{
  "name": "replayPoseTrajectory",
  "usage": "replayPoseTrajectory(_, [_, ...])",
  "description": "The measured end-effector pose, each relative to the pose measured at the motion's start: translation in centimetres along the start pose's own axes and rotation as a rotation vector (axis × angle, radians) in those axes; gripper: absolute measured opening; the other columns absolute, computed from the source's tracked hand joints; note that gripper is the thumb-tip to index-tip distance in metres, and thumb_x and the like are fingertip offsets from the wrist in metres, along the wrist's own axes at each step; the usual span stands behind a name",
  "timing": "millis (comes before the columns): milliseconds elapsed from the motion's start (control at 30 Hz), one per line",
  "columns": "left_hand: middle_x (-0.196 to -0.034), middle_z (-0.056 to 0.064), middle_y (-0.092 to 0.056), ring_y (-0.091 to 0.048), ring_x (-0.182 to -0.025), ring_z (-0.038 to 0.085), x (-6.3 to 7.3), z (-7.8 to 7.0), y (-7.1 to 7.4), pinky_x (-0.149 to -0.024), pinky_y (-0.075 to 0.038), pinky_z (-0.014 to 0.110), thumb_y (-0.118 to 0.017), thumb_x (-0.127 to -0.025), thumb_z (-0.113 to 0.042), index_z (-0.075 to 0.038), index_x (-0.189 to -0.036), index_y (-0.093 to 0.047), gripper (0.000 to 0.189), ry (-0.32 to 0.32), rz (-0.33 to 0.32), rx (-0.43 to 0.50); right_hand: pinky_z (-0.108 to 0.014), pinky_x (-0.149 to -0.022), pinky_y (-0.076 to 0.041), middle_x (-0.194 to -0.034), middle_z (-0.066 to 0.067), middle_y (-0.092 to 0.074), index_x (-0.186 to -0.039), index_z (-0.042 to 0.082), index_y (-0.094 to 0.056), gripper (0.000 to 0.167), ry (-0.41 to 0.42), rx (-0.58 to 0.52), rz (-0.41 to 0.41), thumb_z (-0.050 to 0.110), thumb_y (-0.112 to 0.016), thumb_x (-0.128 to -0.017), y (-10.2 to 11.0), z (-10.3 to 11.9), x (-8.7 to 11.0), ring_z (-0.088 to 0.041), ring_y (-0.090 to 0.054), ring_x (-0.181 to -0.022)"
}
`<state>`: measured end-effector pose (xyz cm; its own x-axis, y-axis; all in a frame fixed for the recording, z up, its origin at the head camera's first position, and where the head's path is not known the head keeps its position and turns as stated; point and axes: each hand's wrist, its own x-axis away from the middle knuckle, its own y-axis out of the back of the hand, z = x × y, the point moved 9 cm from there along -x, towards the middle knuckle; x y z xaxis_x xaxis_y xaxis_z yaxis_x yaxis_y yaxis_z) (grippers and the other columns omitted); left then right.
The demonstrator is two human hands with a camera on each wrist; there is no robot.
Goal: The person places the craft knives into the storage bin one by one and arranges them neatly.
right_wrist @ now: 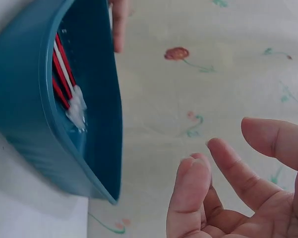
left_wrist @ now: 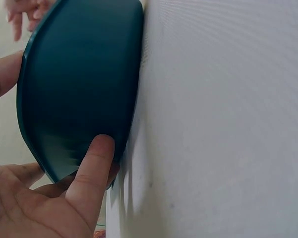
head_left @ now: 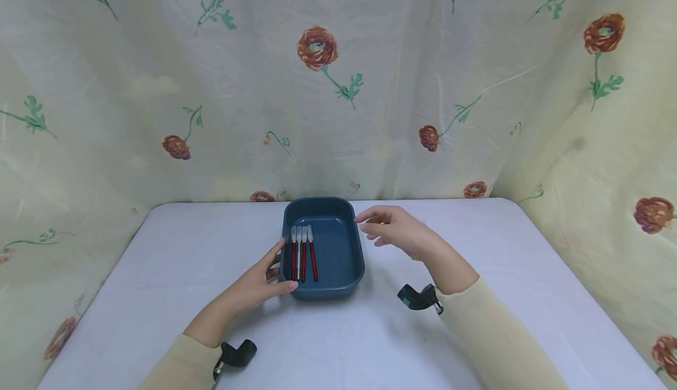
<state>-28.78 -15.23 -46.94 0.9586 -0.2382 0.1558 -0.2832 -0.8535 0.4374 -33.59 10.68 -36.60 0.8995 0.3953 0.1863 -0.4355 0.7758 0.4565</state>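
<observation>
A blue rectangular bin [head_left: 338,255] stands on the white table. My left hand [head_left: 261,281] holds its near left corner, fingers along the left wall and thumb at the near rim. In the left wrist view, fingers [left_wrist: 91,181] press the outer wall and the bin covers part of the hand. Inside the bin, several slim pen-like tools [head_left: 303,254] lie side by side on the left; most are red, one is pale, and all have clear whitish caps. My right hand [head_left: 396,228] hovers beside the far right rim, fingers loosely bent, holding nothing.
The white-covered table [head_left: 201,261] runs back to a flower-patterned curtain [head_left: 370,143], which hangs behind and on both sides. Black camera mounts [head_left: 420,297] sit on both wrists, over cream sleeves.
</observation>
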Motion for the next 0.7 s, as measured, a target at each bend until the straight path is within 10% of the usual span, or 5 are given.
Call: replayPoseTrajectory(700, [-0.161,0.022,-0.026,-0.034,-0.142,0.047,0.1,-0.2,0.1,-0.107,-0.038,0.062,-0.08,-0.085,-0.041,-0.025,-0.162,-0.013,0.105,-0.017,0.005,-0.008,-0.034,-0.083,-0.052,-0.117,-0.015,-0.061,-0.133,0.002,-0.059,0.039,-0.025,0.054,-0.138,0.025,-0.06,-0.102,6.4,-5.1,3.0,-0.034,-0.056,-0.108])
